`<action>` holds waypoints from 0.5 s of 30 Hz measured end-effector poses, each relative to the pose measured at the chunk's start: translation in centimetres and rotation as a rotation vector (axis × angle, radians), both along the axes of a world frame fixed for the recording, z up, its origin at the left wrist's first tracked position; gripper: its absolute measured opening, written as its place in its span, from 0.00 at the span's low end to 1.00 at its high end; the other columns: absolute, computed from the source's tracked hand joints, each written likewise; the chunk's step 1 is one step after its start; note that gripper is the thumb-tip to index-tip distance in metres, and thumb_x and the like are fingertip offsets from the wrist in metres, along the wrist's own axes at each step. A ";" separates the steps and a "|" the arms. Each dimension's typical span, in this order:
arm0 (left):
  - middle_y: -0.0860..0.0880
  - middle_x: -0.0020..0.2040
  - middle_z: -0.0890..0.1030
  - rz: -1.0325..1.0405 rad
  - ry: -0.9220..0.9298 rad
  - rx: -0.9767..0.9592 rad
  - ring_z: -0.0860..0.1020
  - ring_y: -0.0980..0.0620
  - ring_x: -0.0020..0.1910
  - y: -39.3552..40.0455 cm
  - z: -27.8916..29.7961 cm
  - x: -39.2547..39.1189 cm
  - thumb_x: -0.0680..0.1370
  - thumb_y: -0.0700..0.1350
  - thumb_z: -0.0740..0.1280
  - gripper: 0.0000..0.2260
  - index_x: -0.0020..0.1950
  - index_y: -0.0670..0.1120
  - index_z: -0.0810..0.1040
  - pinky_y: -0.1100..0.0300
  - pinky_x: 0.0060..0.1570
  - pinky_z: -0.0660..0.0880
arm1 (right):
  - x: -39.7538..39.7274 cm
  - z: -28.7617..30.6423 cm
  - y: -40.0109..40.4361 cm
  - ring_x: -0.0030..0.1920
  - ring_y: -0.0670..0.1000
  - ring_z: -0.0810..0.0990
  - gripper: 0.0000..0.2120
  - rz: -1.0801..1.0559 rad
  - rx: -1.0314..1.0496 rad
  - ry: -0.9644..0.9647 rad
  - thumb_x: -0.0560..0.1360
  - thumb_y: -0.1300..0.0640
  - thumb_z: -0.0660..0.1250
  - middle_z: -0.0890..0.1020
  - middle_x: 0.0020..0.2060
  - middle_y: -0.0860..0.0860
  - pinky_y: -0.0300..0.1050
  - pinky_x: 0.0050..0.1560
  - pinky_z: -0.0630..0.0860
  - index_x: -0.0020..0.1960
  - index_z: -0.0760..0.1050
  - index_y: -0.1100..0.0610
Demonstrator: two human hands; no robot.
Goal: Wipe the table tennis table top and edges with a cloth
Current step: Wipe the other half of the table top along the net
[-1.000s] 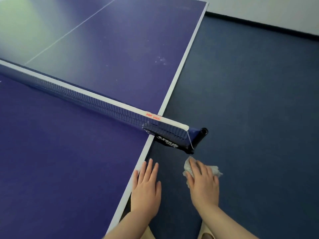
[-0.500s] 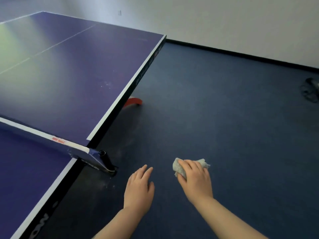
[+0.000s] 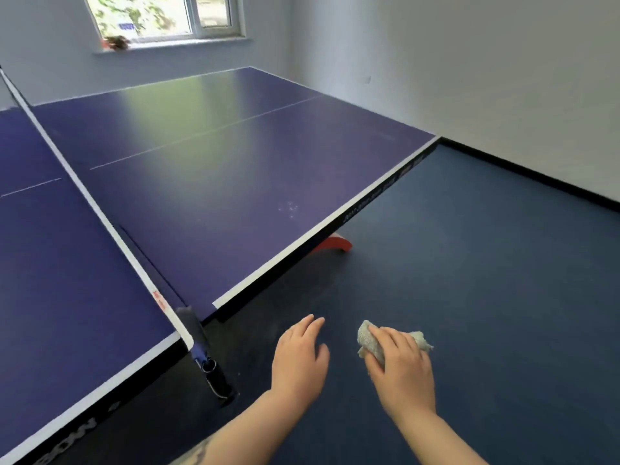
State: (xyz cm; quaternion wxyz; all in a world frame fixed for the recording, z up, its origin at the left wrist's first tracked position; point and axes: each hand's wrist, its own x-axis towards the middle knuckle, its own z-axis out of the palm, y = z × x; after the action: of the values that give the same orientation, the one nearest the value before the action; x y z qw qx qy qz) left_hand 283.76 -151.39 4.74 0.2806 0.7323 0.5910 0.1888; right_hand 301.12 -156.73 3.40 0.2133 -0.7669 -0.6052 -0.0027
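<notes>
Just off the near side edge of the table tennis surface (image 3: 208, 209), both hands hang over the dark blue floor (image 3: 486, 263) and touch nothing of the table. Gripped in the right hand (image 3: 401, 370) is a crumpled grey cloth (image 3: 369, 342), the fingers curled over it so that its ends stick out past the fingertips and on the outer side of the hand. To its left, the left hand (image 3: 300, 359) is relaxed and holds nothing, palm down, fingers lightly bent and close together. Across the purple-blue surface runs the net (image 3: 100, 216), its white top band ending at the dark net post (image 3: 208, 364) clamped on the near edge, just left of the left hand. White lines border the top, and pale specks show on the far half close to its edge. Below that half, a red table foot (image 3: 335, 245) stands on the floor. Beyond the far end, a window (image 3: 164, 15) sits in the pale wall (image 3: 469, 62).
</notes>
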 end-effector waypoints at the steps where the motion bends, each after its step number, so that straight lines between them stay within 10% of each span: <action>1: 0.55 0.77 0.63 0.029 -0.004 0.002 0.61 0.55 0.75 1.3 -0.1 0.2 0.82 0.48 0.58 0.22 0.76 0.53 0.64 0.61 0.74 0.55 | 0.6 -0.1 1.3 0.56 0.49 0.79 0.21 0.020 -0.012 0.003 0.69 0.53 0.78 0.81 0.53 0.42 0.52 0.53 0.75 0.61 0.80 0.49; 15: 0.55 0.76 0.65 0.476 -0.035 -0.038 0.62 0.55 0.74 11.6 -0.4 -2.8 0.81 0.47 0.60 0.22 0.76 0.52 0.66 0.59 0.74 0.58 | -0.4 -0.8 18.1 0.52 0.48 0.81 0.17 0.385 0.032 0.009 0.70 0.49 0.73 0.82 0.50 0.41 0.49 0.47 0.76 0.59 0.81 0.48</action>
State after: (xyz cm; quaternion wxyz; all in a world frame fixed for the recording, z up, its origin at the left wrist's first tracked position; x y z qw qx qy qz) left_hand 280.97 -139.81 4.37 0.2521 0.5636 0.7454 0.2513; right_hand 300.72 -138.59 2.58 0.2248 -0.6336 -0.7396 0.0320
